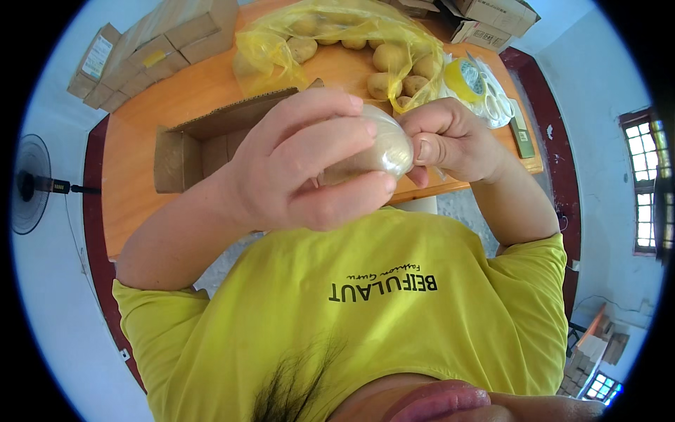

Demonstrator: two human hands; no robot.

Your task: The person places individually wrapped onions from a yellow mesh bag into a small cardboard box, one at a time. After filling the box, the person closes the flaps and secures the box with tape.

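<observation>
Between my hands is a potato [389, 145] in clear plastic film, raised above the table's near edge. My left hand [311, 158] is wrapped round it, fingers spread over its upper and near sides. The thumb and fingers of my right hand [448, 140] pinch the film at the potato's right end. An open cardboard box [179, 158] lies behind my left hand, partly hidden by it. Farther back, a thin yellow plastic bag [269, 60] spreads over the table, with several bare potatoes [390, 57] in and under it.
Stacked cardboard boxes [163, 47] stand at the back left of the wooden table [129, 184]. More cartons [490, 21] are at the back right. A roll of tape [465, 79], white-handled scissors [493, 97] and a green box [522, 129] lie near the right edge.
</observation>
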